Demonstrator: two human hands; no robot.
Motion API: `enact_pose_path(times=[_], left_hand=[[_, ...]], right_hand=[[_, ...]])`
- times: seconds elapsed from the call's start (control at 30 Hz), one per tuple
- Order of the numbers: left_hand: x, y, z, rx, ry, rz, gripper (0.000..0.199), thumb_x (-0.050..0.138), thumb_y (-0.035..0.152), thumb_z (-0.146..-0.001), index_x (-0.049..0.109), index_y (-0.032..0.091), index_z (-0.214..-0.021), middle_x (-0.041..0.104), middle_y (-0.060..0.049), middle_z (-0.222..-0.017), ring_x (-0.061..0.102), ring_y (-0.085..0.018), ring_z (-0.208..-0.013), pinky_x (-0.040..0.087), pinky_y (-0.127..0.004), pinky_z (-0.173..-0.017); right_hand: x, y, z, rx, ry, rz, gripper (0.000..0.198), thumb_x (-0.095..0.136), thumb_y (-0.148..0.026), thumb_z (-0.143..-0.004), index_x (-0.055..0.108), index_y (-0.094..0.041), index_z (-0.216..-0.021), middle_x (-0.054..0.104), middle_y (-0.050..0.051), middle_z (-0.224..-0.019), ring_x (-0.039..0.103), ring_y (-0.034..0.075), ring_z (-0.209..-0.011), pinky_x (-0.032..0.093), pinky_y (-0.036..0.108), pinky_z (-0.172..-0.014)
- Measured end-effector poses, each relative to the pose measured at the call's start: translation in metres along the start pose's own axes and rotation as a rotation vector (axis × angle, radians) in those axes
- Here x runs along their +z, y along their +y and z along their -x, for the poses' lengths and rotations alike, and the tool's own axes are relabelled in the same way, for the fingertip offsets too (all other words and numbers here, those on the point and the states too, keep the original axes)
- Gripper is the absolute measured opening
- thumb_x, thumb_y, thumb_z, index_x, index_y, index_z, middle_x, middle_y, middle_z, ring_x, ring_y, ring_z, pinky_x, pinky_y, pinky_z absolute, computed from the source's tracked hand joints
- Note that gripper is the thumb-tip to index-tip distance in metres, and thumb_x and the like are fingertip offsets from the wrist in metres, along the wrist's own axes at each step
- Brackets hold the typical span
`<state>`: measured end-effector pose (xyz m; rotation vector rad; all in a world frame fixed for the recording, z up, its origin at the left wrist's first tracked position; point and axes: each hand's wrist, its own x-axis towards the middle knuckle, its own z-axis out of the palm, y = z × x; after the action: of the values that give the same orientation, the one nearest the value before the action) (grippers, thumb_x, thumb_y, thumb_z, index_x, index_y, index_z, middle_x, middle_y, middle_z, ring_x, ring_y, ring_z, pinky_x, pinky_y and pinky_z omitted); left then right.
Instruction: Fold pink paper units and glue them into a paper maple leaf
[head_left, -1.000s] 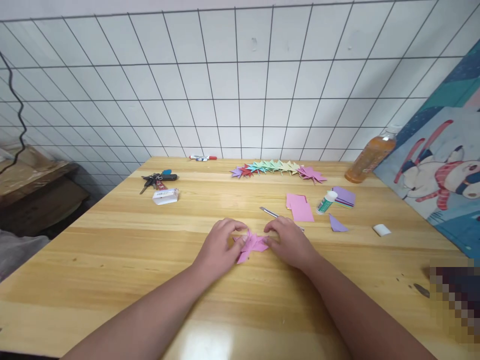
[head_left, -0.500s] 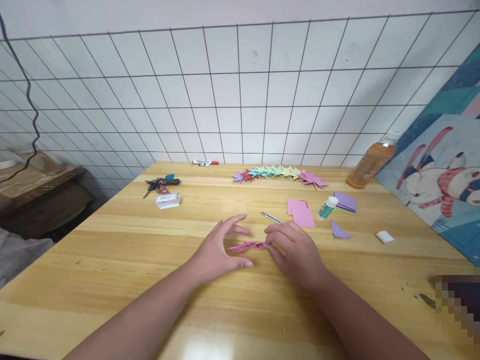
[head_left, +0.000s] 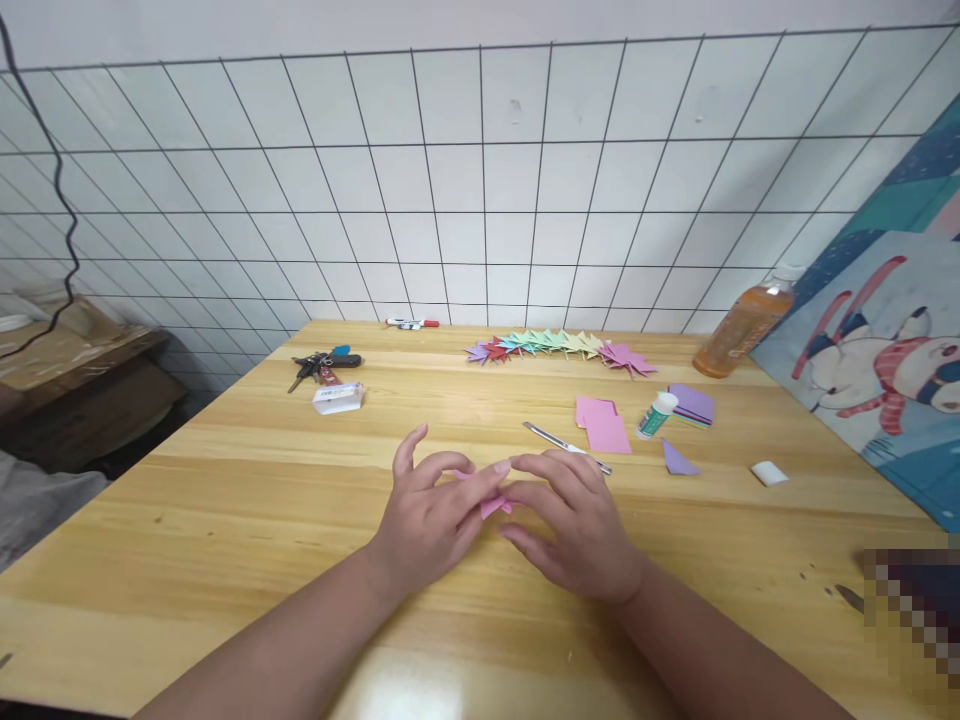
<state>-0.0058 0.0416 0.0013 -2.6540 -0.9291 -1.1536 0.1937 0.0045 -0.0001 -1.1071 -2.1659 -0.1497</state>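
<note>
Left hand (head_left: 429, 515) covers a pointed, folded pink paper (head_left: 495, 507), likely steadying it, grip unclear; right hand (head_left: 589, 525) beside, thumb and fingers apart.

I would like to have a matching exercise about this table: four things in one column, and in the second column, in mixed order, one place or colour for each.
Column 1
1. folded pink paper
2. glue stick
3. bottle
4. bunch of keys

Column 2
A. right beside a small white box-shaped item
B. orange contents, close to the tiled wall
C. partly covered by the left hand
D. next to a stack of coloured paper

Right pairs: 1-C, 2-D, 3-B, 4-A
</note>
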Motion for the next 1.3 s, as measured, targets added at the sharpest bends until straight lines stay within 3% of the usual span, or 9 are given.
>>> enact_pose_path(times=[0.27, 0.5, 0.63, 0.73, 0.93, 1.1, 1.23, 1.3], left_hand=[[0.002, 0.000, 0.004, 0.040, -0.043, -0.021, 0.045, 0.055, 0.019, -0.081, 0.047, 0.041, -0.119, 0.070, 0.009, -0.077, 0.061, -0.015, -0.088, 0.006, -0.052, -0.109], [0.006, 0.001, -0.001, 0.126, 0.107, 0.022, 0.029, 0.063, 0.019, -0.075, 0.061, 0.033, -0.101, 0.071, 0.008, -0.079, 0.061, -0.014, -0.085, 0.008, -0.050, -0.109], [0.008, 0.000, -0.002, 0.119, 0.131, 0.020, 0.016, 0.062, 0.016, -0.075, 0.064, 0.028, -0.086, 0.071, 0.008, -0.075, 0.061, -0.014, -0.081, 0.010, -0.049, -0.108], [0.007, -0.001, -0.003, 0.111, 0.135, 0.024, 0.015, 0.061, 0.013, -0.074, 0.063, 0.027, -0.079, 0.071, 0.009, -0.072, 0.060, -0.015, -0.082, 0.010, -0.049, -0.107], [0.006, -0.001, -0.003, 0.129, 0.099, 0.026, 0.017, 0.060, 0.011, -0.073, 0.063, 0.027, -0.078, 0.071, 0.008, -0.073, 0.061, -0.016, -0.083, 0.007, -0.050, -0.107], [0.004, -0.001, -0.003, 0.125, 0.062, 0.034, 0.017, 0.061, 0.012, -0.073, 0.064, 0.028, -0.077, 0.071, 0.008, -0.074, 0.061, -0.016, -0.083, 0.005, -0.048, -0.107], [0.004, -0.001, -0.005, 0.020, -0.013, 0.111, 0.016, 0.060, 0.013, -0.073, 0.064, 0.028, -0.075, 0.070, 0.007, -0.071, 0.060, -0.016, -0.082, 0.009, -0.048, -0.106], [0.008, -0.003, -0.006, -0.172, -0.067, 0.233, 0.009, 0.060, 0.017, -0.073, 0.063, 0.025, -0.076, 0.068, 0.004, -0.074, 0.060, -0.016, -0.080, 0.020, -0.046, -0.103]], right_hand=[[0.000, -0.004, 0.001, -0.011, 0.068, 0.035, 0.014, 0.056, -0.021, -0.079, 0.065, -0.031, -0.084, 0.065, -0.001, -0.101, 0.052, 0.020, -0.092, 0.037, 0.036, -0.080], [0.001, -0.001, -0.001, -0.079, 0.185, -0.001, 0.016, 0.060, -0.015, -0.075, 0.065, -0.030, -0.082, 0.067, -0.004, -0.094, 0.052, 0.016, -0.086, 0.036, 0.032, -0.076], [0.001, -0.001, -0.002, -0.051, 0.150, -0.030, 0.012, 0.064, -0.024, -0.074, 0.064, -0.027, -0.086, 0.066, -0.001, -0.099, 0.052, 0.018, -0.089, 0.035, 0.035, -0.079], [0.000, -0.002, -0.002, -0.049, 0.159, -0.040, 0.013, 0.066, -0.029, -0.074, 0.063, -0.025, -0.086, 0.066, 0.000, -0.096, 0.053, 0.017, -0.086, 0.035, 0.034, -0.078], [0.002, -0.003, 0.000, -0.072, 0.267, -0.015, 0.012, 0.067, -0.016, -0.070, 0.063, -0.025, -0.076, 0.068, -0.004, -0.089, 0.054, 0.014, -0.079, 0.033, 0.032, -0.075], [0.001, -0.003, 0.001, -0.109, 0.241, 0.002, 0.016, 0.064, -0.013, -0.071, 0.064, -0.027, -0.078, 0.069, -0.006, -0.090, 0.053, 0.014, -0.077, 0.032, 0.032, -0.073], [0.000, 0.000, 0.000, -0.047, 0.141, -0.051, 0.024, 0.065, -0.020, -0.074, 0.061, -0.030, -0.095, 0.065, -0.003, -0.106, 0.053, 0.018, -0.090, 0.035, 0.036, -0.081], [0.002, 0.002, -0.001, 0.053, 0.068, -0.152, 0.048, 0.067, -0.030, -0.072, 0.051, -0.029, -0.117, 0.058, 0.004, -0.119, 0.050, 0.023, -0.102, 0.035, 0.040, -0.088]])
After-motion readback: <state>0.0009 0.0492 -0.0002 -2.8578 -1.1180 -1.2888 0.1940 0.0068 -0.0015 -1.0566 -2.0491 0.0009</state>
